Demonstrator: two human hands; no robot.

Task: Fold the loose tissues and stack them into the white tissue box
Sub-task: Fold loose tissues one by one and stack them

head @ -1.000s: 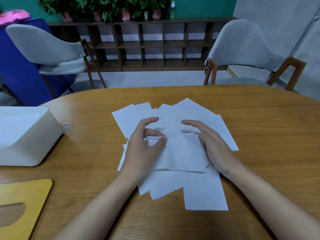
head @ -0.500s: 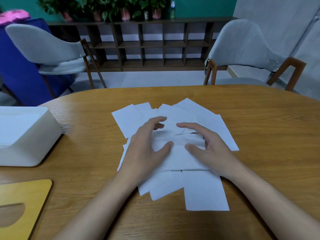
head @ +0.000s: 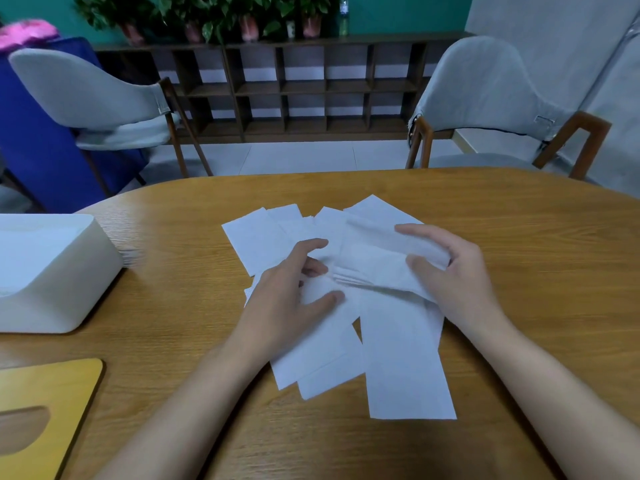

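Now the right hand (head: 460, 271) pinches a tissue (head: 370, 261) above the pile (head: 405, 358), left hand (head: 287, 296) resting there with loose fingers (head: 311, 244), likely pinning the rest.

Seemingly an office meeting lounge: oval wooden worktop (head: 519, 237), grey upholstered chairs (head: 485, 88), low cubby shelf (head: 301, 86) topped with potted plants (head: 214, 15), teal wall (head: 398, 12).

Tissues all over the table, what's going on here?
A person at a wooden table is working through a scattered pile of loose white tissues. Their right hand pinches a folded tissue raised a little above the pile, while the left hand rests on the sheets beside it. The white tissue box stands open at the left, and a yellow slotted lid lies flat nearer the person.
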